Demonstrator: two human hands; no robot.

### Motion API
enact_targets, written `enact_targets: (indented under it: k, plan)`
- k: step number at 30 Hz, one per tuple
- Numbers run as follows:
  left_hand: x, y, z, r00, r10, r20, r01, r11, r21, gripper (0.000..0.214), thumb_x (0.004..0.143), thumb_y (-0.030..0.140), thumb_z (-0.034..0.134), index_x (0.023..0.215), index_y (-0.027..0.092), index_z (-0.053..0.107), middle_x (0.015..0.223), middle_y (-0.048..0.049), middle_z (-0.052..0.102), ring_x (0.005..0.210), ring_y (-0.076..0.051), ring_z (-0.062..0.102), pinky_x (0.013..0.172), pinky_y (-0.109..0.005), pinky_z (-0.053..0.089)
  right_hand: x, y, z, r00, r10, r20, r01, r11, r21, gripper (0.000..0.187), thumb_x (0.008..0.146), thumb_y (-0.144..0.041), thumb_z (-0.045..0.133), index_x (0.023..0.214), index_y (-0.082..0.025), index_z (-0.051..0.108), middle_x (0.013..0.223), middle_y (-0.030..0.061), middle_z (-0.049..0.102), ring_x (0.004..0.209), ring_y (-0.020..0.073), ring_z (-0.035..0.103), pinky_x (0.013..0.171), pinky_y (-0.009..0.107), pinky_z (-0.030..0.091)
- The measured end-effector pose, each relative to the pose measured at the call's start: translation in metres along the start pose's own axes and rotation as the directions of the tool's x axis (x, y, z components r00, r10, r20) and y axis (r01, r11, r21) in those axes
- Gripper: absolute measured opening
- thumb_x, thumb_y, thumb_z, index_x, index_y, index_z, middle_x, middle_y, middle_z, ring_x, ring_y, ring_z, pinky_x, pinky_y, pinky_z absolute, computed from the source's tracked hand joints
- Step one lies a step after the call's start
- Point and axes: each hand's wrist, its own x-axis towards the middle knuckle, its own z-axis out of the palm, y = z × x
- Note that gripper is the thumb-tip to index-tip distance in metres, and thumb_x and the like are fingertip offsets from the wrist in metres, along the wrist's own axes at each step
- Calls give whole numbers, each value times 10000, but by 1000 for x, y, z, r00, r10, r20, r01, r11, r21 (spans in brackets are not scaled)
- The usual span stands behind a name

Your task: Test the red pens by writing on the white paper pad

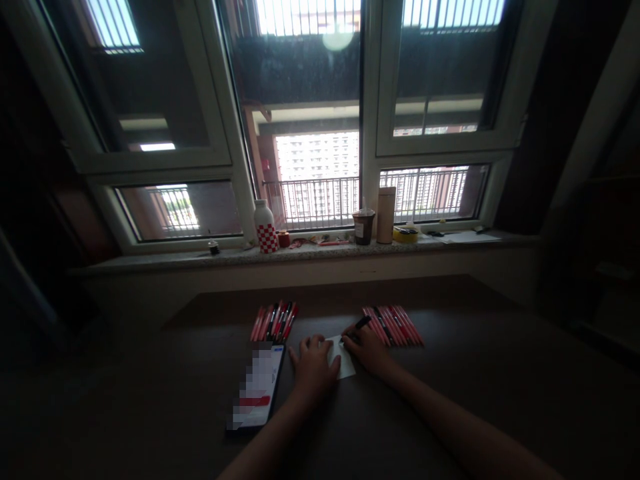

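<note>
My right hand [367, 349] is closed round a black pen [359, 326], its tip down on a small white paper [343, 363] on the dark table [450, 400]. My left hand [314, 365] lies flat on the paper's left side, fingers spread, pinning it. A row of red and black pens [275, 321] lies just beyond my left hand. Another row of red pens [395, 325] lies to the right of my right hand.
A phone [257, 387] with a lit screen lies left of my left hand. On the window sill [500, 243] stand a checked white bottle [265, 227], a drink cup [363, 227], a tall flask [386, 215], a yellow tape roll [406, 234] and papers.
</note>
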Motion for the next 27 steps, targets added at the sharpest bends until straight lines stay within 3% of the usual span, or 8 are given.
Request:
enact_targets:
  k: [27]
  plan:
    - [1,2,-1,1000,-8,-2,8,1000,16,370,806,421,467,1125,292,603,1272,-69,533,1228,-318,374,1024,-692,175,-1,-3,1,1000,12,-15,-13,1000,-22,174,847,-256,499,896,-155,632,930,83,607,904,205,580,825,312,436]
